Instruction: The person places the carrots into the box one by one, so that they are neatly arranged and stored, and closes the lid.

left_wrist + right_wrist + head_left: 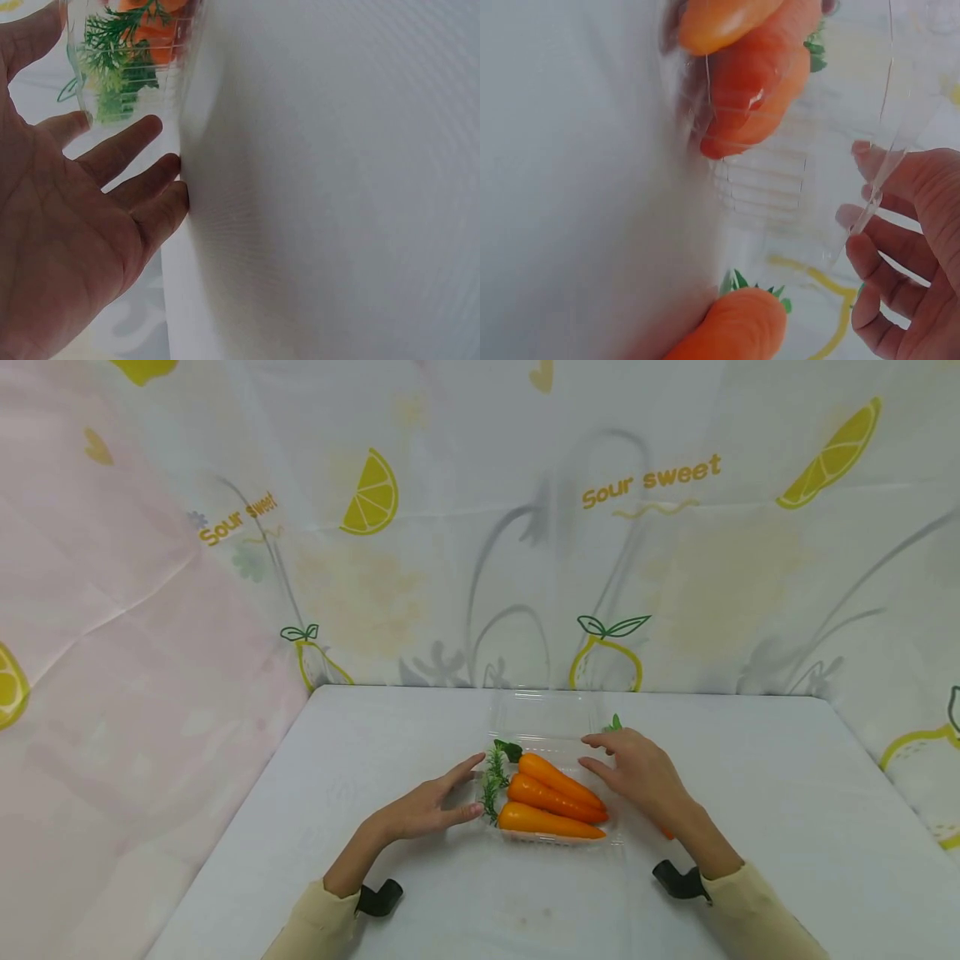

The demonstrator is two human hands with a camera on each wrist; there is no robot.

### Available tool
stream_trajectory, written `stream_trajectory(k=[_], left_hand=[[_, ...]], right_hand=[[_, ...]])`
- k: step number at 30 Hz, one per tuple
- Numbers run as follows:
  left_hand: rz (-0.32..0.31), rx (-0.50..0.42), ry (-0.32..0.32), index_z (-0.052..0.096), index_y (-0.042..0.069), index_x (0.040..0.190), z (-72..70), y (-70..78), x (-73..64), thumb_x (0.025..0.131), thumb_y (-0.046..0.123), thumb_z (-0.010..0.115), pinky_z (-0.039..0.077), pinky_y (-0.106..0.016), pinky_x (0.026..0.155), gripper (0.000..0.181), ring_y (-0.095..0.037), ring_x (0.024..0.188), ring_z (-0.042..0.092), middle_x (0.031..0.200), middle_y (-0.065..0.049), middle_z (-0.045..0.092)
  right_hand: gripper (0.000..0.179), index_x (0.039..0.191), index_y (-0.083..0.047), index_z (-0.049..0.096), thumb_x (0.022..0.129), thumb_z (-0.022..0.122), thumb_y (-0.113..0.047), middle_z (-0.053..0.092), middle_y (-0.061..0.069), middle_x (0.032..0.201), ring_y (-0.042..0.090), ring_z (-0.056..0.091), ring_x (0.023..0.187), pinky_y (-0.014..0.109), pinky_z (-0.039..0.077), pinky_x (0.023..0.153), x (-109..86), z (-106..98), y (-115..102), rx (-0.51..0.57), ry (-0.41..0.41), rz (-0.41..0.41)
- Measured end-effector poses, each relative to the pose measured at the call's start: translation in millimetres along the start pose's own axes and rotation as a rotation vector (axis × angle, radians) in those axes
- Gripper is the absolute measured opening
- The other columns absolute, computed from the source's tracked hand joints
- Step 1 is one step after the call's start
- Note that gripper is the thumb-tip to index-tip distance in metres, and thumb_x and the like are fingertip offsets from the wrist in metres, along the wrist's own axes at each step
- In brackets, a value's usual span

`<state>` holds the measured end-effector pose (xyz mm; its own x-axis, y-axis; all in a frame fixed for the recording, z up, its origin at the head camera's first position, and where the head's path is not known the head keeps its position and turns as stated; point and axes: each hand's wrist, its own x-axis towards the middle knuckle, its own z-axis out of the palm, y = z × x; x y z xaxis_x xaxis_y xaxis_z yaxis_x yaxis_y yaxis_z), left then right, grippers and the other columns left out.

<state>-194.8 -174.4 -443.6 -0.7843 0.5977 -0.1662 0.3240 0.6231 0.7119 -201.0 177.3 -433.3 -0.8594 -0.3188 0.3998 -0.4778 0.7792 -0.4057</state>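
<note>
A clear plastic box [555, 839] holds three orange toy carrots [551, 822], with green leafy tops [492, 785] toward its left end. Its transparent lid [543, 714] lies folded back on the far side. My left hand [423, 810] is at the box's left end, thumb and fingers spread; the left wrist view shows its fingers [124, 154] extended beside the box wall. At the far right corner is my right hand [637, 777], thumb and fingertips apart around a clear plastic edge [874, 199]. Whether they press it is unclear. Another carrot [742, 326] lies beyond the box, mostly hidden under my right hand in the head view.
The white table [750, 793] extends to both sides of the box. A fruit-printed cloth [465, 585] hangs along its back edge. Black curved wrist mounts [678, 881] sit below both wrists, close to the tabletop.
</note>
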Motion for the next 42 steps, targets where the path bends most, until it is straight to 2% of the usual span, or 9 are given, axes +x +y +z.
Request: stream_trajectory(k=[8,13,17,23,31,37,42], left_hand=[[0.015,-0.002,0.005,0.013,0.038,0.158,0.2,-1.1,-0.3,0.096,0.054,0.056,0.026,-0.058,0.111,0.077,-0.028,0.142,0.033,0.155,-0.004,0.037],[0.021,0.0,0.006,0.013,0.037,0.158,0.2,-0.8,0.0,0.096,0.054,0.056,0.026,-0.058,0.112,0.077,-0.027,0.142,0.033,0.155,-0.003,0.037],[0.019,0.001,0.004,0.013,0.038,0.158,0.6,-1.0,0.1,0.096,0.054,0.056,0.026,-0.058,0.111,0.077,-0.027,0.142,0.033,0.155,-0.003,0.037],[0.016,0.001,0.006,0.013,0.038,0.158,0.4,-0.8,-0.3,0.096,0.054,0.056,0.027,-0.058,0.111,0.077,-0.028,0.141,0.033,0.155,-0.004,0.037],[0.009,0.0,0.0,0.013,0.037,0.158,-0.7,1.4,-0.6,0.096,0.053,0.056,0.026,-0.057,0.112,0.077,-0.027,0.142,0.032,0.155,-0.005,0.036],[0.017,0.0,0.001,0.013,0.038,0.158,-0.3,0.7,0.0,0.096,0.053,0.056,0.026,-0.057,0.112,0.077,-0.027,0.142,0.033,0.155,-0.004,0.036],[0.02,0.003,0.0,0.013,0.038,0.158,-0.3,0.5,0.1,0.096,0.053,0.056,0.026,-0.057,0.112,0.077,-0.027,0.142,0.033,0.155,-0.004,0.037]], right_hand=[[0.035,0.113,-0.01,0.074,0.082,0.082,-0.024,0.068,0.003,0.093,0.021,0.056,0.078,0.033,0.05,0.066,-6.0,-5,7,-0.003,0.01,0.035],[0.038,0.115,-0.009,0.073,0.083,0.082,-0.025,0.07,0.008,0.103,0.025,0.06,0.089,0.042,0.055,0.075,-8.9,-8,10,-0.01,0.014,0.066],[0.038,0.115,-0.009,0.073,0.083,0.082,-0.025,0.071,0.008,0.106,0.027,0.062,0.094,0.046,0.055,0.076,-11.7,-10,15,-0.019,0.027,0.077],[0.032,0.111,-0.009,0.075,0.082,0.082,-0.022,0.071,0.008,0.101,0.024,0.061,0.084,0.041,0.055,0.068,-15.6,-13,21,-0.036,0.068,0.065],[0.031,0.109,-0.008,0.075,0.081,0.083,-0.019,0.065,0.001,0.084,0.021,0.054,0.072,0.03,0.047,0.058,-21.4,-16,28,-0.032,0.083,0.071],[0.029,0.113,-0.008,0.074,0.086,0.079,-0.017,0.069,0.007,0.094,0.023,0.057,0.077,0.031,0.047,0.059,-26.9,-18,36,-0.033,0.052,0.124],[0.035,0.115,-0.007,0.073,0.084,0.08,-0.021,0.07,0.01,0.099,0.024,0.059,0.08,0.033,0.048,0.061,-30.6,-19,39,-0.048,0.017,0.157]])
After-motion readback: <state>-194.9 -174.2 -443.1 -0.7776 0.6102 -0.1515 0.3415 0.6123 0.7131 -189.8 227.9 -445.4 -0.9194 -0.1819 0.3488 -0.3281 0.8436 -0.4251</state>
